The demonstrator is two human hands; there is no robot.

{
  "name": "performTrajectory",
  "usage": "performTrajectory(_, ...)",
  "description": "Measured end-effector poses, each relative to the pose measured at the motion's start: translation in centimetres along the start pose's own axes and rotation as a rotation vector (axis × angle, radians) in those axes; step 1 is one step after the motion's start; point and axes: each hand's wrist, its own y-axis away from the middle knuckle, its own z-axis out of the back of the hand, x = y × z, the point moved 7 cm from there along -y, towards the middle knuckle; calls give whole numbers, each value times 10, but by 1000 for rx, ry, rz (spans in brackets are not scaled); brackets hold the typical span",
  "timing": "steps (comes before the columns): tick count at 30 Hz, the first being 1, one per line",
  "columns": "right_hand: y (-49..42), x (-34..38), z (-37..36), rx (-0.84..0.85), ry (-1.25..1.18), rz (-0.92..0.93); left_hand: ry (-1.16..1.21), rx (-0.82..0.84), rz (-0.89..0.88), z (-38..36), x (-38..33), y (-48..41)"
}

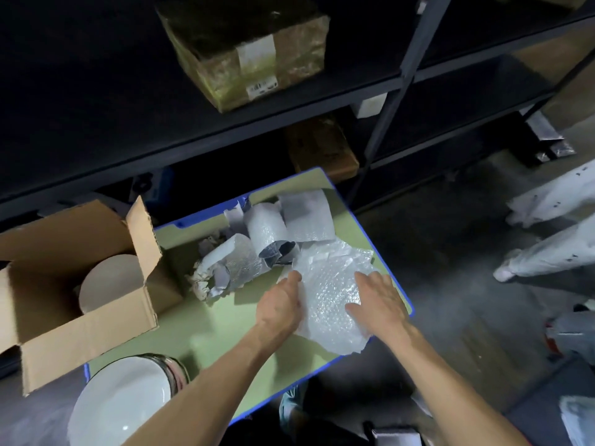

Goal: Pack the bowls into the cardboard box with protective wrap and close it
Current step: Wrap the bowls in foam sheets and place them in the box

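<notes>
Up close, the stack of white bowls (122, 403) sits at the surface's (209, 320) front-left corner. Just beyond, the left grip (281, 305) curls round the edge of the bubble wrap sheet (331, 300), and the right grip (376, 300) lies flat on it, fingers straight. Farther left stands the open cardboard box (80, 333) with a pale round piece inside, and loose wrap rolls (257, 243) lie behind the sheet.

One head-worn view looks steeply down, close over the green table (206, 320) before dark shelving (225, 132).

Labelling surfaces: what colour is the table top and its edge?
Pale green table top with a blue edge; head view.
</notes>
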Motion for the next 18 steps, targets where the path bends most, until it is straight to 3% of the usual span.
performTrajectory(10, -4, 9, 19, -32, -232, 7, 262, -146, -77, 42, 8, 18)
performTrajectory(15, 2, 25, 42, 88, -515, -4, 328, -201, -88, 75, 20, 34)
performTrajectory(18, 6, 52, 56, 151, -639, 81, 397, -274, -79, 98, 31, 48)
